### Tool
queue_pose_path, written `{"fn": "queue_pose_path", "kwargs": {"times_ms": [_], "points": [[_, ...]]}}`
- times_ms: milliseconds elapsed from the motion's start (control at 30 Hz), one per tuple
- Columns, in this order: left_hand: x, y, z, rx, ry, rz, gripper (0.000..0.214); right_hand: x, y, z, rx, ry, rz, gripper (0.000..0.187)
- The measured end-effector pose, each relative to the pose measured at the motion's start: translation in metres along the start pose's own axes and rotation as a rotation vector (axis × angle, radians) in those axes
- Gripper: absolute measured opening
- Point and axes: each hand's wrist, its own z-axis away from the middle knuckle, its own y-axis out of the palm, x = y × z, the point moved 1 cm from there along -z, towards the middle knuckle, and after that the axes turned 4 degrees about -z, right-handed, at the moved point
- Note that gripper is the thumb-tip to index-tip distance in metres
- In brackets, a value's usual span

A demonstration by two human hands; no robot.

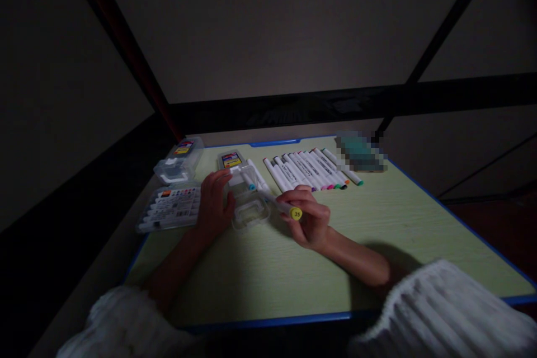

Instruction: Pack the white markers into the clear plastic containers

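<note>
My right hand pinches a white marker with a yellow end cap numbered 35. The marker slants toward a clear plastic case, whose lid is open. On the case's left side, my left hand has its fingers curved around the edge, thumb toward the middle. A marker with a blue cap lies inside the case. Right behind the case, another white marker rests at a slant. A row of white markers with differently coloured caps lies side by side beyond my right hand.
At the left edge sit a filled clear marker case and, behind it, another clear box with a colourful label. A small labelled lid or box lies at the back. A blurred green object is at the back right of the blue-edged table.
</note>
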Motion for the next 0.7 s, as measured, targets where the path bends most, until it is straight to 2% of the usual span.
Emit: {"fn": "queue_pose_path", "kwargs": {"times_ms": [100,200,400,700], "points": [[0.000,0.001,0.000,-0.003,0.000,0.001,0.036,0.002,0.001,0.001,0.015,0.077,-0.042,0.018],[0.000,0.001,0.000,-0.010,-0.003,0.028,0.036,0.006,0.002,-0.001,0.024,0.097,-0.061,0.012],[0.001,0.000,-0.001,-0.014,0.007,0.014,0.036,0.011,0.002,-0.006,-0.009,0.162,-0.142,0.014],[0.003,0.001,0.001,0.002,-0.002,0.015,0.037,0.007,0.009,0.003,0.054,0.175,-0.180,0.017]]}}
